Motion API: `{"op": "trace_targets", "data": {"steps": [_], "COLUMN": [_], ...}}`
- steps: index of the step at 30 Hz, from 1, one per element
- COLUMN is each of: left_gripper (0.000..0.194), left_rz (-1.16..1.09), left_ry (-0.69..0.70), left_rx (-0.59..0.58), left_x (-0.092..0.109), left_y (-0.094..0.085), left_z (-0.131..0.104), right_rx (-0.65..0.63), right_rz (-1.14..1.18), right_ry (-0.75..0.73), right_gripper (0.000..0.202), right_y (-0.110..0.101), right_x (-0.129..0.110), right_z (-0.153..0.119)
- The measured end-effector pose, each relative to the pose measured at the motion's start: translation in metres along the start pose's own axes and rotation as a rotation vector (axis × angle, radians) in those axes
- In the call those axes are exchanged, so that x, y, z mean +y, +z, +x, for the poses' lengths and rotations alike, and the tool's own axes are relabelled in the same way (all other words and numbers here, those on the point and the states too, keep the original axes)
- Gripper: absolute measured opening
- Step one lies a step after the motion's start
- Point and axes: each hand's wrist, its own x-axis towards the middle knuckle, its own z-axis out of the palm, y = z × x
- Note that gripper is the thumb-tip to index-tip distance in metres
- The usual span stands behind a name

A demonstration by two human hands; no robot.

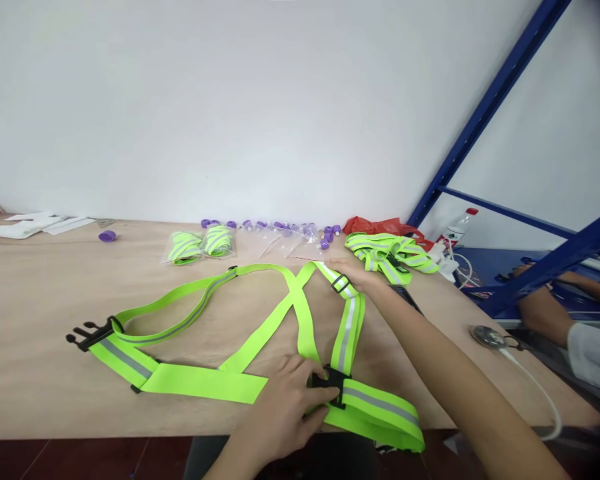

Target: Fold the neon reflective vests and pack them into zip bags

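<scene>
A neon-green reflective vest (205, 383) made of elastic straps with grey stripes lies spread on the table, its straps crossing in the middle. My left hand (287, 403) is at the near waist strap, fingers curled over it and touching the black buckle (336, 387). Farther back, my right hand (351, 272) grips the shoulder strap beside its black slider (341, 284); part of its fingers is hidden. An open buckle end with prongs (87, 335) lies at the left end. The waist strap's right loop hangs over the table's front edge.
Behind the vest lie two bagged vests (219, 241), clear plastic bags (285, 243), several purple caps (329, 233), a heap of green straps (390, 252) and a red bag (380, 225). At right are a bottle (457, 227), a corded round device (489, 337), blue shelving (490, 107) and another person's arm (545, 317).
</scene>
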Motion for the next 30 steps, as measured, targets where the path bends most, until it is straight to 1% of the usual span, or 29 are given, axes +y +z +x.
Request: {"op": "trace_targets", "data": {"steps": [2,5,7,8,10,13,16,18,20,21,23,26,30], "left_gripper": [0.031,0.031,0.031,0.031,0.031,0.031,0.031,0.032,0.033,0.034,0.036,0.035,0.035], "left_rz": [-0.004,-0.001,0.003,0.005,0.008,0.006,0.006,0.013,0.015,0.013,0.008,0.002,-0.006], "left_ry": [0.002,0.0,0.001,0.004,0.012,0.02,0.014,0.006,0.001,0.0,0.0,0.0,-0.008], "left_rx": [-0.003,-0.006,-0.002,0.003,0.011,0.022,0.012,0.0,-0.006,-0.008,-0.011,-0.01,0.0], "left_x": [0.0,0.0,0.001,0.0,0.0,-0.001,0.0,0.001,0.001,0.002,0.002,0.001,0.0], "left_y": [0.001,0.0,0.0,0.0,0.001,0.002,0.001,-0.001,-0.003,-0.003,-0.004,-0.003,-0.002], "left_z": [-0.001,-0.001,-0.001,-0.001,0.0,0.0,0.0,0.001,0.001,0.002,0.002,0.001,0.001], "right_rx": [0.037,0.164,0.225,0.23,0.194,0.096,-0.001,-0.038,-0.044,-0.037,-0.016,-0.004,0.0], "right_rz": [-0.079,-0.235,-0.333,-0.376,-0.444,-0.511,-0.528,-0.504,-0.454,-0.419,-0.331,-0.191,-0.103], "right_ry": [0.043,0.083,0.062,0.032,-0.049,-0.165,-0.214,-0.221,-0.221,-0.218,-0.205,-0.166,-0.081], "right_gripper": [0.032,0.023,0.02,0.021,0.024,0.032,0.031,0.02,0.01,0.012,0.022,0.034,0.029], "right_y": [-0.003,-0.003,-0.002,-0.001,0.002,0.013,0.027,0.035,0.04,0.04,0.035,0.024,0.012], "right_x": [0.002,0.0,-0.004,-0.007,-0.015,-0.026,-0.032,-0.034,-0.035,-0.035,-0.033,-0.022,0.006], "right_z": [0.002,0.0,-0.009,-0.015,-0.031,-0.051,-0.057,-0.053,-0.044,-0.039,-0.027,-0.01,0.002]}}
